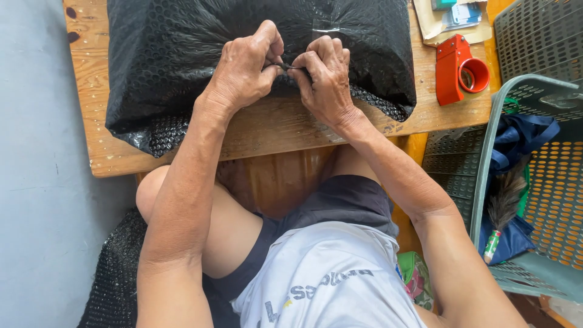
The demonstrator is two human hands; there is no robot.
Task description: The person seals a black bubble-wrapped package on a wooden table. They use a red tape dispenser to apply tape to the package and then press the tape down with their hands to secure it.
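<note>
Both hands meet at the near edge of a parcel wrapped in black bubble wrap (182, 54), which lies across the wooden surface (273, 130) and fills most of it. The left hand (246, 67) and the right hand (325, 76) each have a narrow grip — thumb and fingertips pinched on a gathered fold of the wrap (286, 67), knuckles almost touching. A strip of clear tape (326, 29) shows on the parcel just beyond the right hand. To the right, on the surface, sits a red tape dispenser (458, 70) — well apart from the hands — beside grey-green perforated plastic baskets (534, 103).
</note>
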